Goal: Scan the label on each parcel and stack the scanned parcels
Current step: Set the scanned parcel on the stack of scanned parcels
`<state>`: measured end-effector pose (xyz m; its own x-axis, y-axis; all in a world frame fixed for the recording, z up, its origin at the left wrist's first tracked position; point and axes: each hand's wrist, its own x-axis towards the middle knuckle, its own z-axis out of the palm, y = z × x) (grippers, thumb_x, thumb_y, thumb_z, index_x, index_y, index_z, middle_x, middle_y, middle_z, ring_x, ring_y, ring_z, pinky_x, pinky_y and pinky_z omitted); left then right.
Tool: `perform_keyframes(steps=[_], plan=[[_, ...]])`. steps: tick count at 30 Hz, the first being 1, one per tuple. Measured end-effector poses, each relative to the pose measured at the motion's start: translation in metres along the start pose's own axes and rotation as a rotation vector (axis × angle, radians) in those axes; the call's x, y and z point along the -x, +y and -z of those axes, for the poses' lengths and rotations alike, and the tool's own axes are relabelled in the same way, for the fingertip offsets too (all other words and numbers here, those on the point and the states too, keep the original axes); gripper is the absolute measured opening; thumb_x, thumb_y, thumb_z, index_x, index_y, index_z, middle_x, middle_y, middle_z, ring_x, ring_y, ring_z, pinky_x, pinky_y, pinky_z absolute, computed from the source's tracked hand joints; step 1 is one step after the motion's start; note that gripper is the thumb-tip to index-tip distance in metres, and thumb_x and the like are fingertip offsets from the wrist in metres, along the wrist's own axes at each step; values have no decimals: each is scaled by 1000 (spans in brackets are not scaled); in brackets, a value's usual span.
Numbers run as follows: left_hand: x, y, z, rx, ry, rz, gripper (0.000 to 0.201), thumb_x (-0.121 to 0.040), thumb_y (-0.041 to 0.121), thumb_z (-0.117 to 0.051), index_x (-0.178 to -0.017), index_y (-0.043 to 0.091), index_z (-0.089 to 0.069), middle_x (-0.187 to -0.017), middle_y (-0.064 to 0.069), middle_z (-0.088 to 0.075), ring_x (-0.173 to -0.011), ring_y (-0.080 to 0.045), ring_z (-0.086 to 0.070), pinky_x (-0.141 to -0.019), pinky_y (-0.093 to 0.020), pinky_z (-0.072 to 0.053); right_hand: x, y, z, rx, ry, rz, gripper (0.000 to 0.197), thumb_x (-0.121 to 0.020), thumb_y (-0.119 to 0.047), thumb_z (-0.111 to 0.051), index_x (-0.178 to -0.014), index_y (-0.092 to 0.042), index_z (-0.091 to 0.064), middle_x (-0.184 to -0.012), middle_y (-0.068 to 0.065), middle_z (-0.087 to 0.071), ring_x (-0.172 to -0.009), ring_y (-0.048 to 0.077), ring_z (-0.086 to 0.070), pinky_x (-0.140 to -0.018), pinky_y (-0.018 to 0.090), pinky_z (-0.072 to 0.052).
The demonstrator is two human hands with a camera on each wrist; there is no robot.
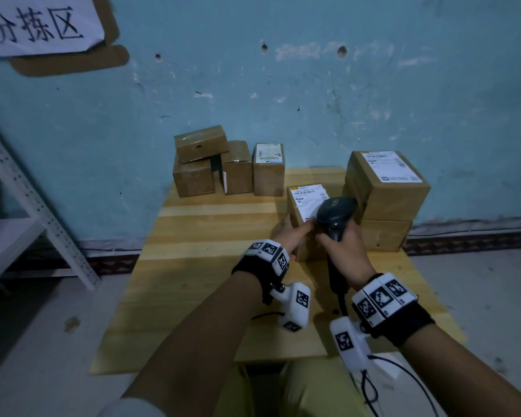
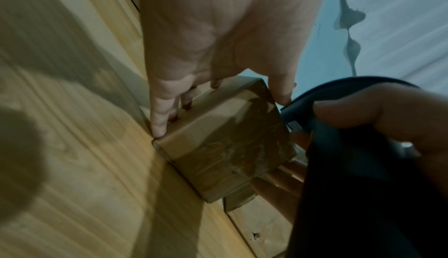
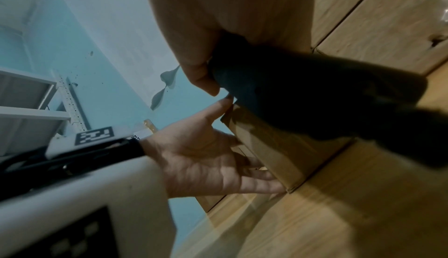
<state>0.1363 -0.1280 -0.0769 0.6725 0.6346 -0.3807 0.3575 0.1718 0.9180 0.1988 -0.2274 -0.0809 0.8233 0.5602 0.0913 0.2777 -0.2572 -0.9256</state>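
Observation:
A small brown parcel [image 1: 306, 203] with a white label on top stands on the wooden table [image 1: 211, 224]. My left hand [image 1: 295, 231] holds it, fingers flat against its left side and thumb at the top edge; the left wrist view shows the same hold on the parcel [image 2: 225, 143]. My right hand [image 1: 345, 248] grips the handle of a black barcode scanner [image 1: 336, 213], whose head hangs just over the label's right part. In the right wrist view the scanner [image 3: 315, 93] crosses in front of the parcel [image 3: 278, 153]. Part of the label is hidden by the scanner.
Two bigger boxes are stacked at the right, the upper box [image 1: 388, 188] labelled, directly beside the held parcel. Several brown boxes [image 1: 211, 167] and one labelled box [image 1: 268, 173] stand along the table's back edge by the blue wall. A white metal shelf [image 1: 27, 206] is at left.

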Motion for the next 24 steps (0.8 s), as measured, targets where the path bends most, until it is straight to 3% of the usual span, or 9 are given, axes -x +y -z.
perform_keyframes(steps=[3, 6, 8, 11, 14, 17, 20, 24], plan=[[-2, 1, -6, 25, -30, -15, 78, -88, 48, -53, -149, 33, -6, -146, -3, -41, -128, -27, -45, -99, -46, -42, 4, -5, 5, 42, -1, -17, 62, -66, -25, -69, -119, 0, -49, -121, 20, -52, -116, 33, -50, -101, 42, -43], [-3, 4, -12, 22, -39, -49, 71, -91, 42, -52, -148, 31, -12, -143, -8, -46, -123, -31, -51, -101, -49, -43, 3, -6, 9, 36, -11, -21, 51, -77, -9, -67, -122, 3, -46, -124, 18, -45, -118, 29, -45, -100, 31, -38], [-3, 7, -16, 30, -36, -58, 70, -91, 40, -53, -148, 28, -15, -142, -10, -47, -124, -32, -51, -103, -48, -42, 4, -5, 11, 43, 4, -15, 50, -78, -9, -66, -122, 5, -45, -125, 19, -44, -118, 29, -45, -99, 31, -37], [-3, 9, -22, 30, -44, -56, 68, -93, 37, -51, -149, 27, -15, -143, -10, -45, -127, -31, -48, -106, -45, -41, 5, -3, 15, 31, 3, 2, 56, -73, -13, -68, -122, 2, -47, -123, 21, -51, -118, 35, -49, -102, 42, -42], [-4, 11, -25, 3, -43, -62, 64, -94, 41, -47, -149, 27, -16, -145, -8, -44, -126, -31, -48, -105, -47, -41, 6, -2, 20, -27, -27, 14, 54, -75, -6, -67, -124, -1, -47, -123, 20, -53, -117, 31, -50, -101, 39, -41], [-4, 11, -25, -7, -69, -34, 69, -93, 50, -43, -150, 27, -10, -149, -6, -37, -132, -30, -41, -108, -47, -36, 11, 4, 25, -10, -26, 43, 56, -68, -22, -66, -119, -5, -50, -120, 20, -53, -115, 32, -50, -101, 40, -41], [-6, 5, -24, 13, -83, -23, 69, -93, 50, -43, -150, 26, -12, -149, -5, -38, -134, -28, -41, -110, -46, -32, 18, 11, 36, -24, 107, 73, 53, -59, -33, -63, -106, -11, -52, -113, 19, -55, -107, 31, -53, -96, 43, -44], [-7, 5, -23, 15, -83, -25, 69, -93, 48, -44, -150, 23, -13, -150, -5, -37, -135, -28, -39, -110, -44, -31, 15, 13, 73, -267, 369, 85, 47, -77, -5, -64, -121, -1, -50, -108, 10, -56, -101, 20, -54, -85, 26, -37]])
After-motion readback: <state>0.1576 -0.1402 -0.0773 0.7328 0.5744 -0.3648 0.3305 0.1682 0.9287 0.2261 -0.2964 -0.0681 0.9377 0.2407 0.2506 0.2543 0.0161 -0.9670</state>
